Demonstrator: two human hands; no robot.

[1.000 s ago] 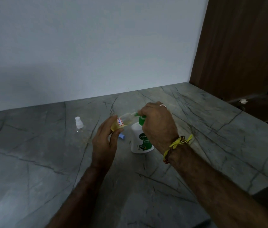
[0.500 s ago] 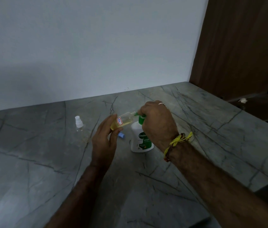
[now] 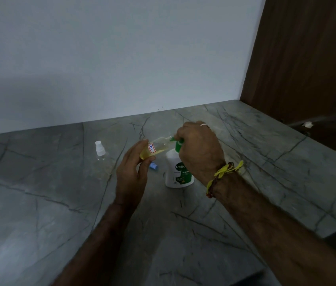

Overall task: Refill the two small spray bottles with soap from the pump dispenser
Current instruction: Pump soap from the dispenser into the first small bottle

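We're filling the first spray bottle at mid-frame.

Our left hand (image 3: 131, 174) grips the tilted bottle (image 3: 155, 148), mouth at the nozzle; our right hand (image 3: 199, 149) curls over the pump dispenser (image 3: 178, 175). Press slowly, keep them aligned.

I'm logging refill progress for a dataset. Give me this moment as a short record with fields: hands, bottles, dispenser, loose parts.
left hand: holds labelled spray bottle, tilted, neck at the pump spout
right hand: on the pump head of the Dettol pump dispenser
labelled bottle contents: partly filled with yellow liquid
second spray bottle: clear, white sprayer on, standing apart at left
loose part: blue cap on the marble counter
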